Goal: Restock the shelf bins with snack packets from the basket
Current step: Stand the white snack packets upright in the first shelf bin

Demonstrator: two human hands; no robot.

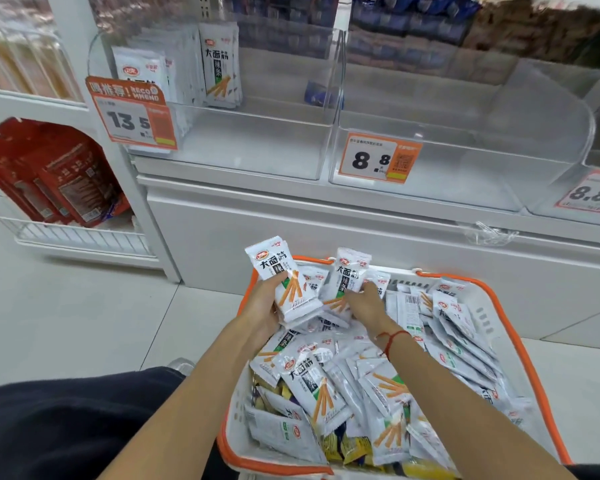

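Observation:
A white basket with an orange rim [499,299] sits on the floor below the shelf, heaped with white snack packets [312,386]. My left hand [265,301] grips a small stack of these packets [284,282], held upright over the basket's far left corner. My right hand [362,303] holds another upright packet [347,275] beside it. Above, the left clear shelf bin [257,147] has a few of the same white packets [219,64] standing at its back left. The clear bin [465,157] to its right holds only a small dark packet at the back.
Orange price tags reading 13.5 [132,116] and 8.8 [378,161] hang on the bin fronts. Red packets [56,174] fill a wire rack at the left. Dark and brown packets line the upper shelf. My dark-clothed knee [66,427] is at the lower left.

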